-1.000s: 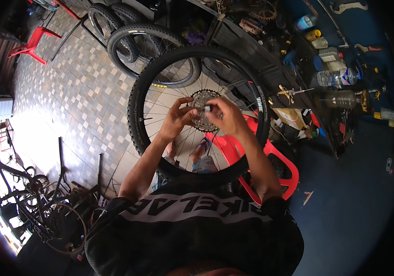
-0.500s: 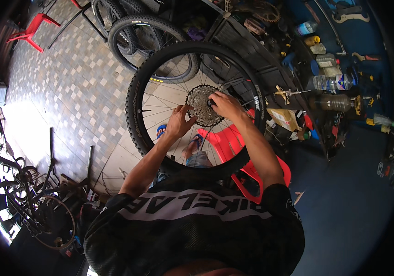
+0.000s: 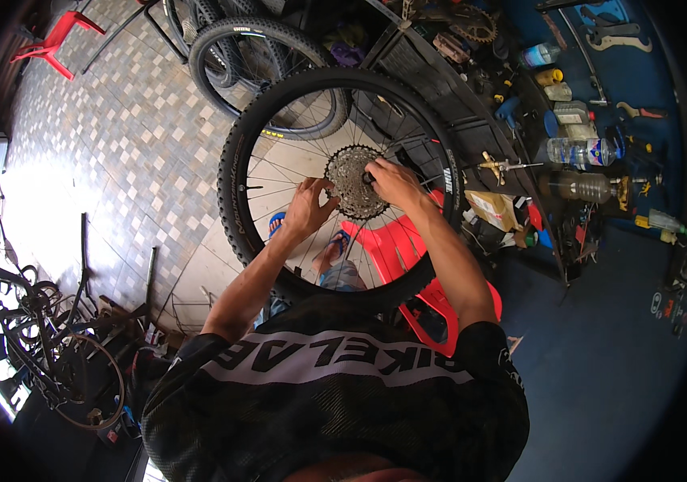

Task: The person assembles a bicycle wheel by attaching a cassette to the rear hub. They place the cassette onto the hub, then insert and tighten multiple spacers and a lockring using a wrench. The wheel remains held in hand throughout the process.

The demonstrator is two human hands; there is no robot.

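**Both hands on a wheel's sprocket cluster**

A black-tyred bicycle wheel point(image 3: 235, 173) stands upright at the centre of the frame, its grey sprocket cluster point(image 3: 350, 181) at the hub. The left hand point(image 3: 309, 207) rests against the cluster's lower left edge, fingers curled onto the sprockets. The right hand point(image 3: 391, 181) is closed around a small dark part at the cluster's right side; what it is cannot be told. A red plastic chair point(image 3: 395, 253) sits behind the spokes, lower right. A second wheel point(image 3: 231, 48) leans at upper centre, beside a cluttered workbench point(image 3: 472, 96).
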